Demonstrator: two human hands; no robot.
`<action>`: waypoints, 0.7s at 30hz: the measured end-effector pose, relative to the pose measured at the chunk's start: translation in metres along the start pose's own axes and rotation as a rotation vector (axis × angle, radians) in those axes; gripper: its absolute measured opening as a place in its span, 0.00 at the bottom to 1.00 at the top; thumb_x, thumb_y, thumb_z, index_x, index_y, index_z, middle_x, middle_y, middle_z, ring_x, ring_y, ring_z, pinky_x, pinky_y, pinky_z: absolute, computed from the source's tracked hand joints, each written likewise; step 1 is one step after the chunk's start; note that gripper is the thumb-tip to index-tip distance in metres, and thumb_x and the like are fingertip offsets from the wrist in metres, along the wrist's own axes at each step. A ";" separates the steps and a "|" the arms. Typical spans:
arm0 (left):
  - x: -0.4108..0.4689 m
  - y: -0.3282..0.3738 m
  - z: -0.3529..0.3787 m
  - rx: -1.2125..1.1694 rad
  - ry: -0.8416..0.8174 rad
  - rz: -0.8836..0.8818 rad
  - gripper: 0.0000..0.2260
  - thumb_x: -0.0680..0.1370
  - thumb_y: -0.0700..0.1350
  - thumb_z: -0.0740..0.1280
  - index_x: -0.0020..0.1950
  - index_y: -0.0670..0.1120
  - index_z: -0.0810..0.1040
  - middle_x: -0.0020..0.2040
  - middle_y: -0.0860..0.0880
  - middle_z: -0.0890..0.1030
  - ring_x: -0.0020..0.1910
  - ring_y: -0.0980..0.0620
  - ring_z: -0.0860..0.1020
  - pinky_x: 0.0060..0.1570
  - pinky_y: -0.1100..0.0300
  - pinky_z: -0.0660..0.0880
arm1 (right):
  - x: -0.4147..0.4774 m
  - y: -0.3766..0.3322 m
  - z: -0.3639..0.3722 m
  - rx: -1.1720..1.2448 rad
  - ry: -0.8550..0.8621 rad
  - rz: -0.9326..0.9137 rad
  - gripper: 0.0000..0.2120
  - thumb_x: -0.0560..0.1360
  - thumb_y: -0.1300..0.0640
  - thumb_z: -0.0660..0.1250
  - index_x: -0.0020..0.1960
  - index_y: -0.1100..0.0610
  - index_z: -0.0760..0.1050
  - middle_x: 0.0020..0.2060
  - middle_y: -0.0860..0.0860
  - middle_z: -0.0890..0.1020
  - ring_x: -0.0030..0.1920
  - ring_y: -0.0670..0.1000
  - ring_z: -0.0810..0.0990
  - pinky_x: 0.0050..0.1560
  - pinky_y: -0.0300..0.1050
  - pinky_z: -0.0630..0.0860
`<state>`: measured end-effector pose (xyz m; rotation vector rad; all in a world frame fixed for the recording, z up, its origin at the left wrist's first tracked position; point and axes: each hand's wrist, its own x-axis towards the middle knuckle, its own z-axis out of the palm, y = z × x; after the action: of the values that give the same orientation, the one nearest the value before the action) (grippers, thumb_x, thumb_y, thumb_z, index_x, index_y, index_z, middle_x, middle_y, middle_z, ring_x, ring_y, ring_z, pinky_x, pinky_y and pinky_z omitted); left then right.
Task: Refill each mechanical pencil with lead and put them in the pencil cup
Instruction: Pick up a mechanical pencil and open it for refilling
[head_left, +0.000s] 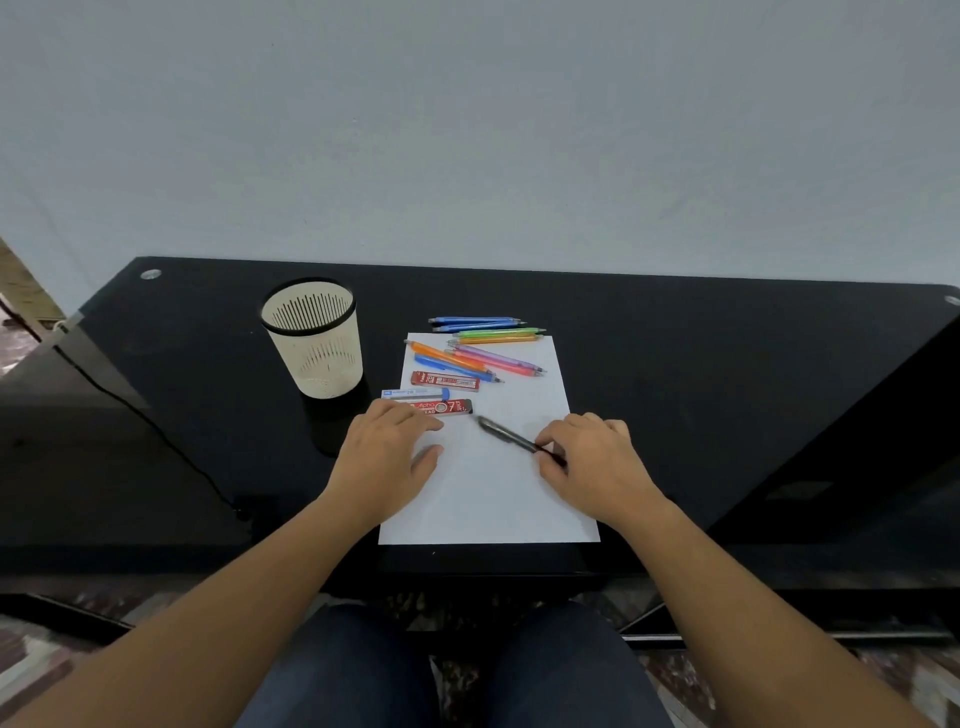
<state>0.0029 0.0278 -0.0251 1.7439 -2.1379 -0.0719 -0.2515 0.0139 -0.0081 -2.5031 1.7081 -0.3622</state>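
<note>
1. Dark mechanical pencil (506, 435): pinched at its nearer end between thumb and fingers of the right hand (592, 457), low over the white sheet (493, 499), about midway along the tabletop (727, 364) and closer to its near edge than to its far one.
2. Long axis slanted: held end toward the near right corner, free end toward the far left corner, aimed at the lead cases. Too blurred to tell tip from cap.
3. Left hand (387, 447): flat and relaxed on the sheet's left side, gripping nothing, fingertips just beside the red lead case (447, 407). Hands apart.
4. Likely step: opening this pencil for lead. Steady the barrel with the right hand, bring the left over to pull the cap straight off, keep the open end tilted up, and work above the sheet for easy spotting of dropped lead.
5. Beyond: a blue-and-white case (415, 393) and a second red case (445, 381), then the coloured pencils (478, 353) fanned toward the far edge.
6. Pencil cup (314, 338): upright, toward the far left corner, no pencil seen inside.
</note>
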 end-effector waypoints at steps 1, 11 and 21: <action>0.000 -0.001 -0.001 0.013 -0.007 -0.013 0.16 0.78 0.54 0.65 0.66 0.54 0.76 0.63 0.55 0.77 0.66 0.54 0.67 0.63 0.58 0.66 | -0.002 0.000 -0.002 0.024 0.002 0.013 0.11 0.77 0.49 0.61 0.58 0.48 0.75 0.39 0.40 0.74 0.44 0.43 0.72 0.59 0.46 0.65; -0.002 -0.003 -0.008 0.028 -0.011 -0.061 0.17 0.78 0.54 0.65 0.66 0.54 0.75 0.64 0.55 0.76 0.66 0.54 0.67 0.64 0.57 0.65 | 0.006 -0.004 -0.010 0.100 -0.109 -0.073 0.21 0.77 0.60 0.59 0.67 0.43 0.68 0.57 0.46 0.76 0.54 0.46 0.76 0.56 0.43 0.73; -0.001 -0.003 -0.010 0.011 -0.027 -0.036 0.16 0.78 0.53 0.65 0.65 0.53 0.76 0.63 0.55 0.77 0.65 0.54 0.67 0.64 0.57 0.66 | 0.039 0.001 -0.014 -0.397 -0.146 -0.309 0.19 0.78 0.54 0.63 0.67 0.43 0.67 0.73 0.52 0.59 0.70 0.55 0.60 0.68 0.52 0.62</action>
<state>0.0094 0.0303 -0.0171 1.7979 -2.1295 -0.0935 -0.2427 -0.0217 0.0103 -2.9931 1.4566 0.1590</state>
